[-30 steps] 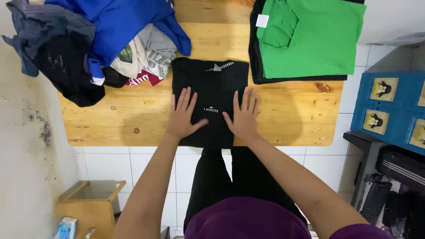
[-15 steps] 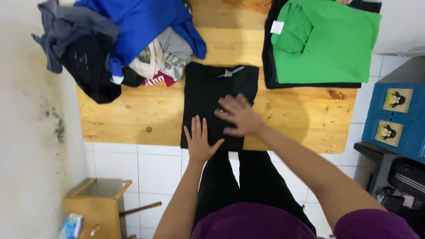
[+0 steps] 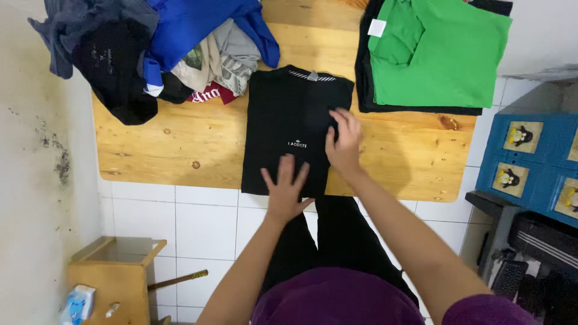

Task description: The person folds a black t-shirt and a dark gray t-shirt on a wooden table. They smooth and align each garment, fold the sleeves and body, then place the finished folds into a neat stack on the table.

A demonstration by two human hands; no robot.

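A folded black shirt (image 3: 283, 120) lies flat on the wooden table (image 3: 174, 150), its lower edge at the table's near edge. My left hand (image 3: 286, 186) rests with fingers spread on the shirt's bottom edge. My right hand (image 3: 344, 144) presses flat on the shirt's right side, fingers pointing away from me. Neither hand grips anything.
A heap of unfolded clothes (image 3: 150, 48), blue, grey, black and printed, fills the table's far left. A folded green shirt (image 3: 436, 51) lies on a black one at the far right. Blue boxes (image 3: 530, 156) stand to the right, a small wooden stand (image 3: 114, 271) on the tiled floor at left.
My right hand slid from the middle of the black shirt to its right side. My left hand moved down to the shirt's lower edge.
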